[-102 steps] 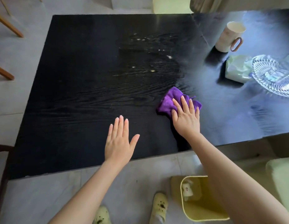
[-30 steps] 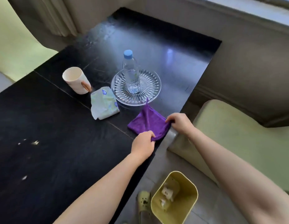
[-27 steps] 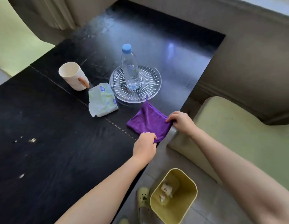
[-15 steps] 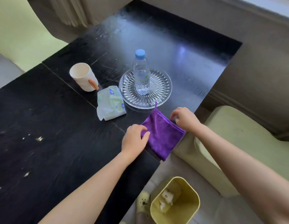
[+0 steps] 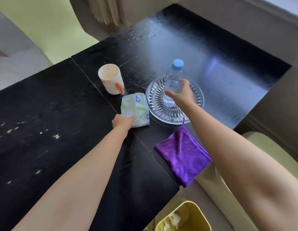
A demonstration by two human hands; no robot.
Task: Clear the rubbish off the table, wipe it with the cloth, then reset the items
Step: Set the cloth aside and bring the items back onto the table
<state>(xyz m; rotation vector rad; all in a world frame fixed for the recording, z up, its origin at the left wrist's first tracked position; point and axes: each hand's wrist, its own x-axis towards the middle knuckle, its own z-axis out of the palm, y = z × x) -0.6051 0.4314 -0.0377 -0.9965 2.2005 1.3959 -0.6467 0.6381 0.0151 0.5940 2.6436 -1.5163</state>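
Two bare forearms with no sleeves, left grip (image 5: 122, 121) and right grip (image 5: 181, 95) without rings

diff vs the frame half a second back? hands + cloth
Both hands let go of the purple cloth, which now lies flat at the table edge, one corner hanging over. The left hand moved forward onto the tissue pack; the right hand reached to the water bottle and wraps around it. Bottle still stands on the glass plate; mug and bin unchanged.
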